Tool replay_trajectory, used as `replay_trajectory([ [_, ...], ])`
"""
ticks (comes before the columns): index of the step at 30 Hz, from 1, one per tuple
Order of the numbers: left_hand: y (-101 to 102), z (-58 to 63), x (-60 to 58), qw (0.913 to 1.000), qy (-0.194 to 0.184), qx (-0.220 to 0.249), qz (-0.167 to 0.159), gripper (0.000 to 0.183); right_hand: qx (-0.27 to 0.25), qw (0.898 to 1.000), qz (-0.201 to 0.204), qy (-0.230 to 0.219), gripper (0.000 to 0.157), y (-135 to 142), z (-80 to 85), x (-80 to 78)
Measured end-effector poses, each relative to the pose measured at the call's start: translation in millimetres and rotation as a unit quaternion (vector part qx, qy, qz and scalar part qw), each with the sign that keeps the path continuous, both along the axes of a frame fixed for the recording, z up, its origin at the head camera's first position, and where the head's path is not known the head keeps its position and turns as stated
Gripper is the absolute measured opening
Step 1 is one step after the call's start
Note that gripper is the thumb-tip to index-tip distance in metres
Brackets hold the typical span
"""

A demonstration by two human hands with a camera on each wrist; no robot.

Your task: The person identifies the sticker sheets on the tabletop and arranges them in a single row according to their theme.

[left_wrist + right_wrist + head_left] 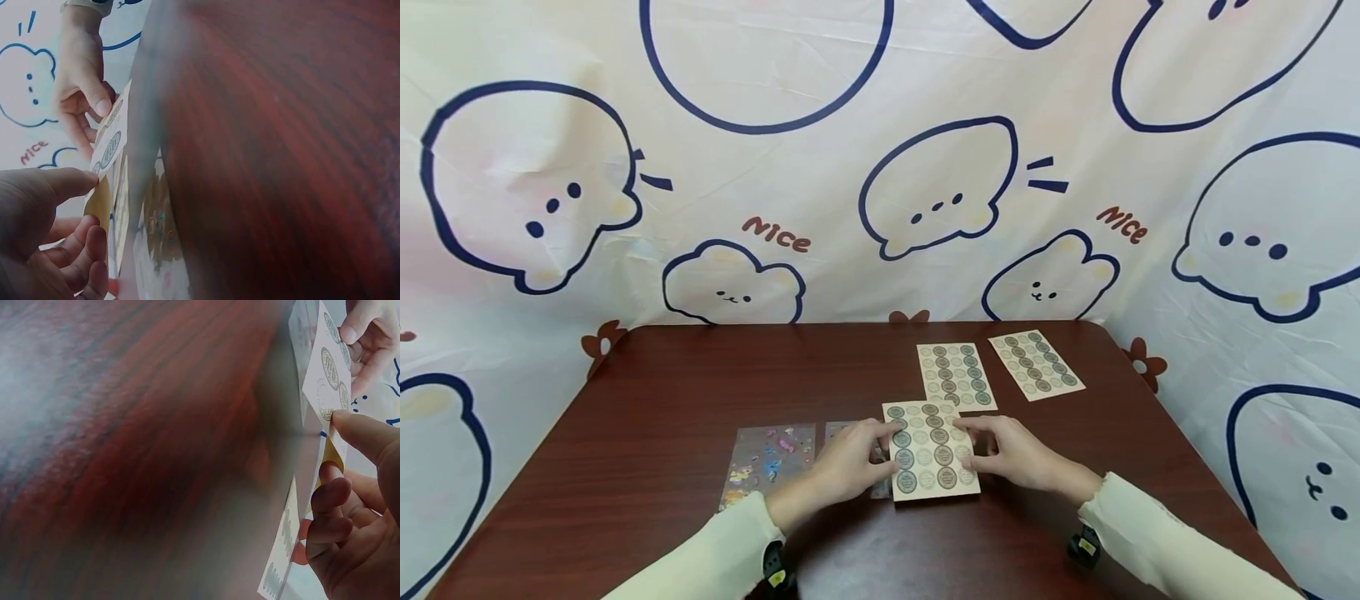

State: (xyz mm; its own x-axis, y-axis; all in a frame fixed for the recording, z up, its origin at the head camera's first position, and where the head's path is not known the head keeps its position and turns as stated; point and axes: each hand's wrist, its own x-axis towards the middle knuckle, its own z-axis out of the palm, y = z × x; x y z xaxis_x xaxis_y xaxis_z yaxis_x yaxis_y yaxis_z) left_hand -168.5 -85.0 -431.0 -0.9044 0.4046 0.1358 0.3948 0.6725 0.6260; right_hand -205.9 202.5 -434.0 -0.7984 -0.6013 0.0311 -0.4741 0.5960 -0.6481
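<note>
Both hands hold a cream sticker sheet (934,457) printed with rows of round seals, raised a little above the table. My left hand (852,458) pinches its left edge between thumb and fingers. On the opposite edge, my right hand (1018,452) grips it the same way. In the left wrist view the sheet (111,147) is seen nearly edge-on, and its yellowish underside shows by the left thumb. The right wrist view shows the right thumb on the printed face of the sheet (328,369), fingers behind.
Two similar sheets lie behind: one sheet (957,371) partly covered by the held one, another sheet (1037,364) farther right. Left of the hands is a clear sheet of colourful small stickers (772,457); a second clear sheet (835,429) is mostly hidden. A patterned cloth (827,183) hangs behind the table (647,467).
</note>
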Motion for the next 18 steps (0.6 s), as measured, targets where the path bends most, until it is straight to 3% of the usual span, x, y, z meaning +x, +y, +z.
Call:
replay_trajectory([
  [18, 18.8, -8.5, 3.3, 0.9998, 0.002, -0.009, -0.018, 0.053, 0.016, 1.0, -0.006, -0.02, 0.053, 17.0, -2.9, 6.8],
])
